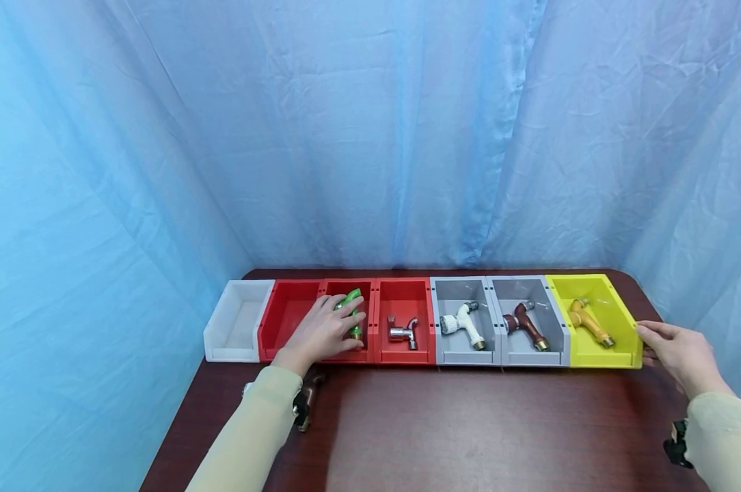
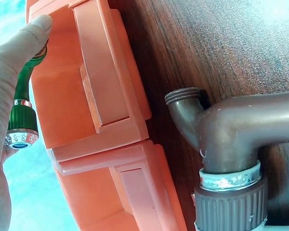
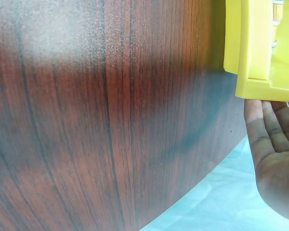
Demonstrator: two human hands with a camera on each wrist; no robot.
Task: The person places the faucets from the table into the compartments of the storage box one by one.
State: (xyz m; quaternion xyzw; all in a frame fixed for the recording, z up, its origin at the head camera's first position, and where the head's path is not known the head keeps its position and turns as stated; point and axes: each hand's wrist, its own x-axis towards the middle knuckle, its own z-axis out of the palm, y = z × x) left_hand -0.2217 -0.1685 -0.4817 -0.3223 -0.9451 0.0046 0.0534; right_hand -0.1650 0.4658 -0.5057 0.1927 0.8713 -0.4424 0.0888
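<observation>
My left hand grips a green faucet at the middle red bin. In the left wrist view, the green faucet shows its ribbed collar and silver end beside the thumb. At the far right, my right hand touches the outer side of the yellow bin; the right wrist view shows its fingers extended against the wall. Inside that bin lies a yellow faucet. Below my left forearm, partly hidden, a dark brown faucet lies on the table, large in the left wrist view.
The bins stand in one row: a white bin at left, then red, grey and yellow ones. A chrome faucet, a white faucet and a brown-red faucet lie in separate bins. Blue curtains surround the wooden table.
</observation>
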